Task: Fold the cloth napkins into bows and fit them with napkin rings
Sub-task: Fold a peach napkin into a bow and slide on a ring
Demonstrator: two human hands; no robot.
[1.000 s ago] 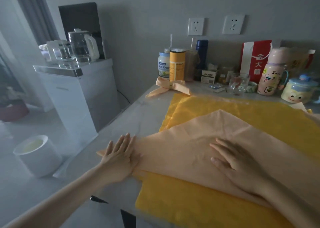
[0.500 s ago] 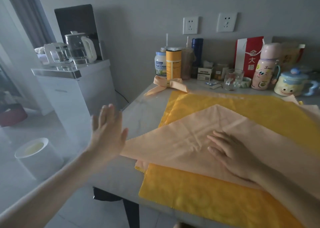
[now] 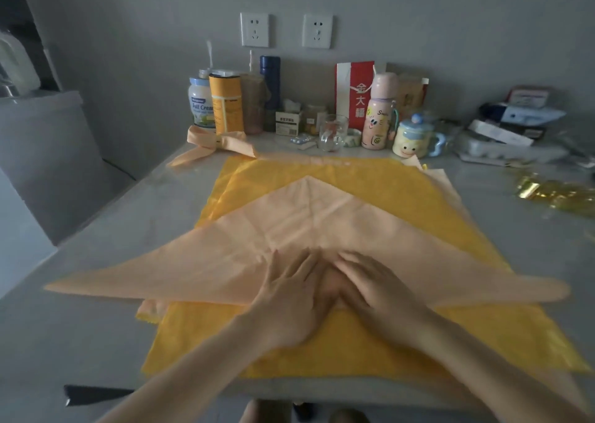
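Peach napkin (image 3: 306, 216) under flat left hand (image 3: 289, 297), flat right hand (image 3: 376, 294); bow (image 3: 214, 144), glass mug (image 3: 333, 133) beyond.

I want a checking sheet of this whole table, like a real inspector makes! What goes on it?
Surface: grey stone-look table, cloths spread over its middle.
Job's things: peach cloth napkin folded into a triangle atop yellow cloth napkins; finished peach napkin bow at the back; shiny gold pieces at right, too blurred to name.
Clutter: yellow canister, red paper bag, pink bottle, smiley-face mug, clear glass.
Grips: left hand and right hand flat on the triangle, fingers straight.
Cables: one dark cord by the left wall.
Surroundings: grey wall, two white wall sockets.
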